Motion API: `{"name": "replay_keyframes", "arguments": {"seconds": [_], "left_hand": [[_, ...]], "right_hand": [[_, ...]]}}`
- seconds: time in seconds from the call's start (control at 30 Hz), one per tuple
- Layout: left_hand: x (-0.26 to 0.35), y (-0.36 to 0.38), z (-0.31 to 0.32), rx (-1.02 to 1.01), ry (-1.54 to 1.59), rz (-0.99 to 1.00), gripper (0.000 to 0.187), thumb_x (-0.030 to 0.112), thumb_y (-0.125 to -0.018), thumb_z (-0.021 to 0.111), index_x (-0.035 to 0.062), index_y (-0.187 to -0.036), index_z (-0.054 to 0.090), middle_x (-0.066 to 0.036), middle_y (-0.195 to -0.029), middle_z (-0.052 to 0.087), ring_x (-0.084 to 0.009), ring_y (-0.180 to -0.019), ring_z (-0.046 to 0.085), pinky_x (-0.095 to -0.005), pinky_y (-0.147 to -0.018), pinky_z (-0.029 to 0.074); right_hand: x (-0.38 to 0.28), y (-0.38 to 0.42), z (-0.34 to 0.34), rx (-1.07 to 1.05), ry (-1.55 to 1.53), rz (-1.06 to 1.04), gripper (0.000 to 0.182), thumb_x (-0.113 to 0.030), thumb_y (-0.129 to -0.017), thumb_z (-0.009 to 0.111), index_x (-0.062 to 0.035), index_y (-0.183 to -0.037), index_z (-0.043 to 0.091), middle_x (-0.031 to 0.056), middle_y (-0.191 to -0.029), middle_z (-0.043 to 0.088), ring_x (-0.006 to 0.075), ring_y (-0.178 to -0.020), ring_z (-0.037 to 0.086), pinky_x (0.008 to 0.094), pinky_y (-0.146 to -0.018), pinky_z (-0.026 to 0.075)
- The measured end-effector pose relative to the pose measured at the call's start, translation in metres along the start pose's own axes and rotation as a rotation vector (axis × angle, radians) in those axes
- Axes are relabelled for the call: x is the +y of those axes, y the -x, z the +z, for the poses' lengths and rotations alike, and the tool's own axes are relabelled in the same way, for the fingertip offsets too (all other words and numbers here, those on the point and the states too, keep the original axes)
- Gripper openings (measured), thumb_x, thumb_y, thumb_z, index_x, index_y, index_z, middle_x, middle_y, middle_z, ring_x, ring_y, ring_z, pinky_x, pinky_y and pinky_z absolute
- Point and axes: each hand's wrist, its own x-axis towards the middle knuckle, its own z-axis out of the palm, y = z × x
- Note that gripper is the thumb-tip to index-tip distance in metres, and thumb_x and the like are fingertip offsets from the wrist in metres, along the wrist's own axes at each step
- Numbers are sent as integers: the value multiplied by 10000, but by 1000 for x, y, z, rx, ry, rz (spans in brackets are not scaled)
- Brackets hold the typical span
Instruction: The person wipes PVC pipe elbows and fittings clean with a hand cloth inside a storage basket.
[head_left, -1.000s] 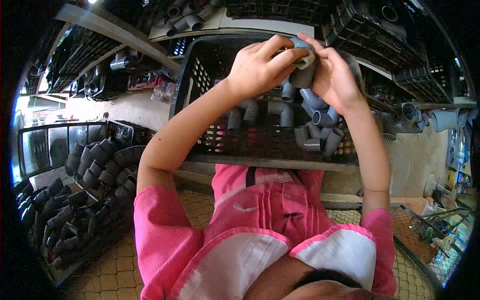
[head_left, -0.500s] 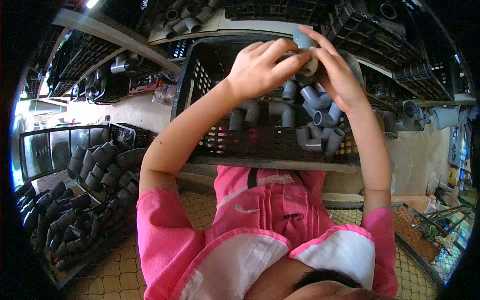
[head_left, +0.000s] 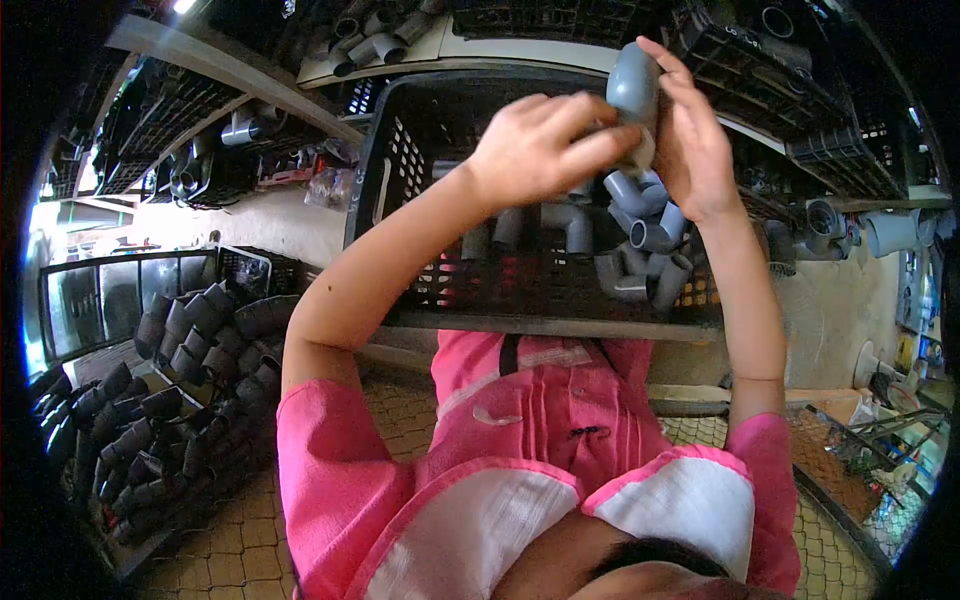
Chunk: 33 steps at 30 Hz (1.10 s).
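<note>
Head view: your grey pipe elbow (head_left: 634, 92) is held up above the far side of the black plastic crate (head_left: 400, 150), one end pointing upward. Your right hand (head_left: 697, 140) backs the fitting, fingers extended and together along its far side, thumb hidden. Your left hand (head_left: 540, 150) closes on the lower end of the elbow, fingertips (head_left: 620, 135) pinched against it; something pale sits under those fingertips, too small to identify. Both forearms reach out over the crate. Inside the crate, loose grey fittings (head_left: 640, 250) lie piled toward its right half, directly below the hands. Left of you, a low bin holds rows of dark fittings (head_left: 190, 350). Shelves beyond the crate carry more black crates (head_left: 780, 60) with pipe parts. Pink sleeves (head_left: 330, 470) fill the lower frame.
</note>
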Motion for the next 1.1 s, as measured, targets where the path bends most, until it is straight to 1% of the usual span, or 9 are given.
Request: {"name": "replay_keyframes", "arguments": {"seconds": [0.1, 0.2, 0.37, 0.47, 0.5, 0.63, 0.87, 1.03, 1.1], "left_hand": [[6, -3, -1, -5, -38, 64, 402, 159, -707, 669, 236, -1102, 668, 2, -980, 624, -150, -693, 632, -276, -569, 509], [11, -14, -8, 104, 75, -122, 353, 147, -720, 702, 205, -1065, 661, -11, -948, 605, -178, -696, 637, -306, -575, 518], [7, -21, -11, 242, 157, -501, 254, 151, -785, 721, 129, -1032, 663, -71, -934, 622, -280, -721, 657, -357, -595, 545], [5, -13, -9, 202, 145, -424, 269, 146, -775, 723, 139, -1038, 665, -67, -921, 616, -273, -705, 654, -360, -591, 544], [12, -14, -15, 133, 184, -447, 289, 64, -736, 717, 118, -1017, 678, -86, -939, 643, -291, -763, 652, -361, -656, 543], [9, -10, -9, 36, -46, -144, 344, 142, -705, 709, 208, -1043, 703, 13, -896, 624, -164, -644, 626, -303, -569, 521], [3, -13, -4, 129, -100, -254, 403, 154, -698, 713, 206, -1095, 671, 3, -952, 630, -196, -665, 645, -308, -562, 528], [25, -6, -3, -104, -245, -51, 345, 180, -708, 649, 214, -1049, 686, 29, -973, 579, -83, -699, 592, -240, -518, 445], [20, -5, 4, -77, -252, -26, 378, 189, -699, 645, 215, -1074, 683, 34, -969, 577, -85, -701, 580, -243, -528, 449]], "right_hand": [[-5, -2, 3, 8, 56, -95, 574, -475, -1027, 200, -96, -1427, 361, 97, -1275, 503, 200, -1163, 500, 362, -1027, 372], [-8, 1, 0, -45, 46, -113, 524, -473, -1037, 264, -102, -1362, 443, 77, -1204, 536, 184, -1109, 524, 334, -1004, 389], [4, 3, 6, -129, 234, -194, 560, -468, -1054, 179, -81, -1317, 488, 58, -1267, 531, 143, -1186, 493, 307, -1061, 349], [4, 3, 7, -111, 225, -109, 589, -488, -1050, 160, -82, -1303, 503, 53, -1252, 535, 144, -1178, 491, 301, -1056, 346], [6, 1, 6, -62, 242, -108, 612, -507, -1046, 146, -83, -1296, 509, 55, -1218, 539, 140, -1142, 497, 296, -1034, 355], [9, 0, 7, 61, 427, -188, 626, -509, -1045, 123, -83, -1294, 508, 67, -1164, 542, 140, -1079, 501, 298, -1003, 369], [27, 3, 17, 65, 481, -230, 591, -485, -1053, 133, -72, -1292, 483, 89, -1273, 511, 160, -1218, 448, 299, -1062, 314], [24, -3, 7, 107, 494, -215, 557, -440, -1063, 121, -70, -1307, 456, 78, -1214, 506, 178, -1170, 456, 312, -1066, 303], [25, -5, 7, 145, 482, -195, 547, -443, -1063, 132, -70, -1310, 446, 80, -1212, 490, 174, -1171, 451, 310, -1061, 305]]}}
